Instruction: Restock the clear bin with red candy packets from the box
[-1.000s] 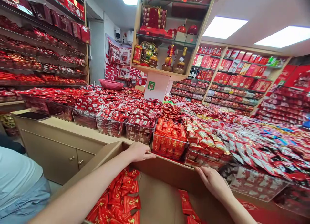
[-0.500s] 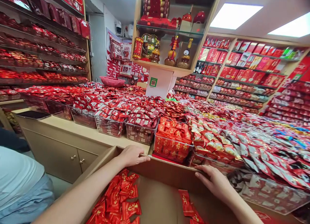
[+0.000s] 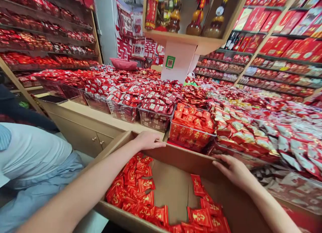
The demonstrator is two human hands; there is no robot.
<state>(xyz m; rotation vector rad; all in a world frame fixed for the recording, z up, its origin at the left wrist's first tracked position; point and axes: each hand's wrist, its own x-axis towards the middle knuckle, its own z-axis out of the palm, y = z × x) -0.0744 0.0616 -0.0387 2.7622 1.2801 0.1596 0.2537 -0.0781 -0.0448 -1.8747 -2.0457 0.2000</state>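
While my left hand (image 3: 148,140) lies flat with its fingers curled over the far rim of the cardboard box (image 3: 176,155), my right hand (image 3: 232,169) grips the same rim farther along, palm down and fingers spread. Neither holds anything but that edge. The box sits right in front of me, pressed against the counter edge, with red wrapped candies (image 3: 133,189) heaped in its left part and a thinner scatter to the right (bare cardboard shows between them). To do this well, I judge that I should keep both grips even, so the box stays level and nothing slides. The clear bin of red-gold candies (image 3: 192,130) stands just beyond the rim, between my hands, so my knuckles need to stay clear of it. A person in a pale shirt (image 3: 32,155) is near on my left.
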